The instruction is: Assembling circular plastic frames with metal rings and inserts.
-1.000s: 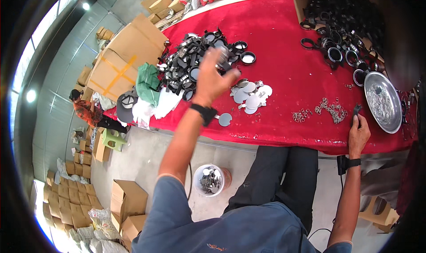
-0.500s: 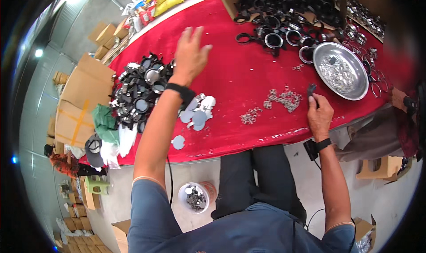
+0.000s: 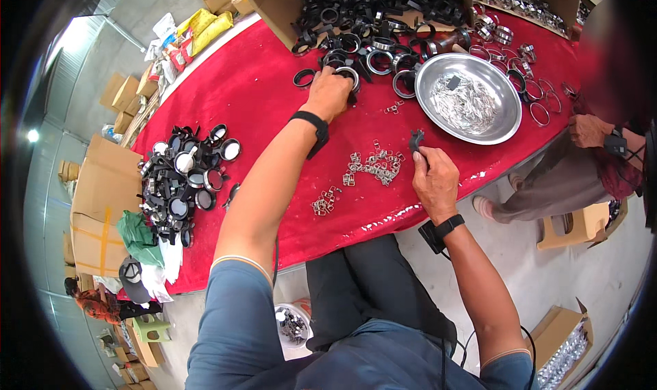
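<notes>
Your left hand (image 3: 328, 94) is stretched far forward over the red table (image 3: 253, 89), fingers curled down and closed on a black ring (image 3: 348, 75) at the near edge of the loose pile of black rings (image 3: 369, 20). The arm is almost straight, wrist bent downward, a black wristband (image 3: 311, 124) showing.

That long reach is the weak point: the rings lie tangled, so lifting one may drag its neighbours along and roll them across the cloth. Your forearm also passes above the small metal clips (image 3: 373, 165), and lowering the elbow could sweep them toward the table edge.

Your right hand (image 3: 433, 181) rests close to you at the table's near edge, thumb and forefinger pinching a small dark part (image 3: 415, 141) held upright. The pinch looks light; a slip would drop it among the clips or off the edge.

Just beyond sits the steel bowl (image 3: 503, 126) of shiny pieces, near enough that a quick right-hand move might tip its rim.
</notes>
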Demonstrator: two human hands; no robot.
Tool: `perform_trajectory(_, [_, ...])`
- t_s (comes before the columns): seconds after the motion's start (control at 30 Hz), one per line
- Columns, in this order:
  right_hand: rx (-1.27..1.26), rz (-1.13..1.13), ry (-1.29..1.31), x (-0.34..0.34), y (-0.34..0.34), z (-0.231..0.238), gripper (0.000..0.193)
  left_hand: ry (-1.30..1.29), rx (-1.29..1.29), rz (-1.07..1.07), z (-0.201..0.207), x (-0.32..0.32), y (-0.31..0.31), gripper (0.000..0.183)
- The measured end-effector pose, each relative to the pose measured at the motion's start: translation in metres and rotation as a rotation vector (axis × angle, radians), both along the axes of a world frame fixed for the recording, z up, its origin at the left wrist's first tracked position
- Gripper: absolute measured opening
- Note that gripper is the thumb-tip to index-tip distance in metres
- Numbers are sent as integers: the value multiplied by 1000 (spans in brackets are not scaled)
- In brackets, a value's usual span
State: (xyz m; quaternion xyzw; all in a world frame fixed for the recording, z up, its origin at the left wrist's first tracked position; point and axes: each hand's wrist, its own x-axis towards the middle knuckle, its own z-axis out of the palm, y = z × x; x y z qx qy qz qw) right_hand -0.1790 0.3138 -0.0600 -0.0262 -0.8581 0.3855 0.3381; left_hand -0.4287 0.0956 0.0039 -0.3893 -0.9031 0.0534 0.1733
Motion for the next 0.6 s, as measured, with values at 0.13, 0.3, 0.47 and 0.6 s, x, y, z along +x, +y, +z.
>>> perform_trajectory(0.13, [21,-25,15,2,6,-4,11,-67,-10,-4,13,23,-11,15])
perform_trajectory(0.3, [-1,0,48,-1,-1,-4,12,26,311,-36,57,41,-45,11])
perform_trajectory(0.47, [-71,-21,-24,-7,3,-6,17,-246,813,156,94,74,-62,29])
perform_trajectory(0.6, [-197,-30,-31,-5,2,-2,25,-744,1279,128,84,121,-84,31])
